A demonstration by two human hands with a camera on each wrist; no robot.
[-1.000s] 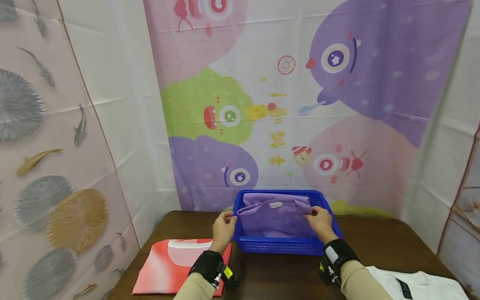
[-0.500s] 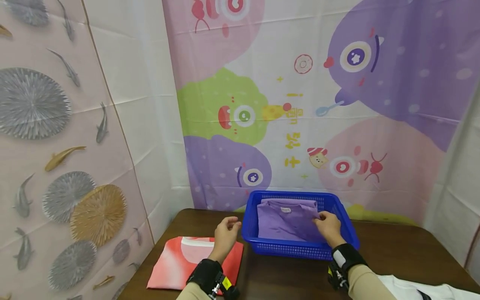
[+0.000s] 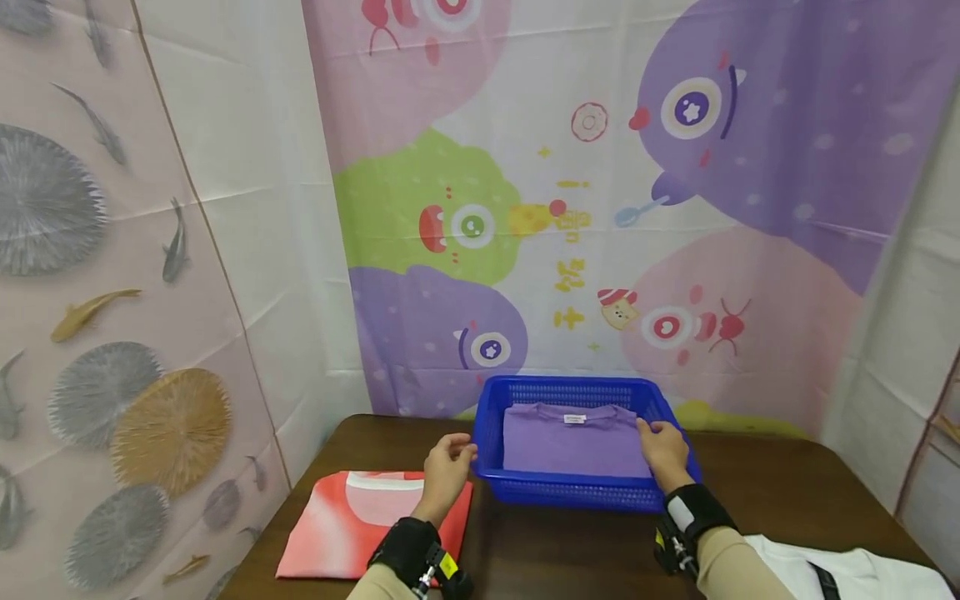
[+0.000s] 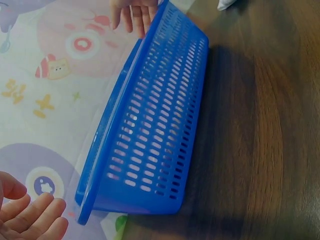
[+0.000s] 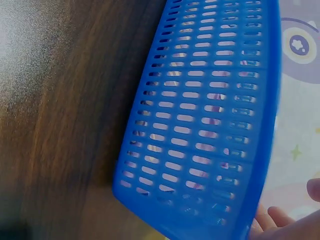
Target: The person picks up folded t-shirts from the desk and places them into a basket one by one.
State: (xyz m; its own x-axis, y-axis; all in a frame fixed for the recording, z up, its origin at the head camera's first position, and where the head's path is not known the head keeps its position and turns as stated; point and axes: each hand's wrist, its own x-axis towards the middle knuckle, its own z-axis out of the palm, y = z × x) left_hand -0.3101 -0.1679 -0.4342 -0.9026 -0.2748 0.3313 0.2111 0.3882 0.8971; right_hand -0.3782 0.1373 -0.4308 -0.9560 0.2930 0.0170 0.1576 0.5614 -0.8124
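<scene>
A purple folded shirt point(image 3: 573, 446), with a white label at its collar, lies flat in a blue plastic basket point(image 3: 558, 492) with slotted walls. My left hand point(image 3: 445, 477) hovers just outside the basket's left end, fingers loosely bent and holding nothing. In the left wrist view a gap separates these fingers point(image 4: 37, 220) from the rim. Over the basket's right end is my right hand point(image 3: 666, 454), near the shirt's right edge. Its fingers point(image 4: 132, 15) hang loosely inside the rim in the left wrist view, with no cloth visible in them.
A red and pink folded garment point(image 3: 318, 525) lies on the brown table point(image 3: 547, 554) left of the basket, partly behind my left forearm. A white garment with a black strip point(image 3: 862, 571) is at the front right. A printed cloth backdrop point(image 3: 420, 333) hangs behind the table.
The purple shirt's collar and right side have gone down flat into the basket. My right hand has let go of the shirt; my left hand let go earlier and stays by the left rim.
</scene>
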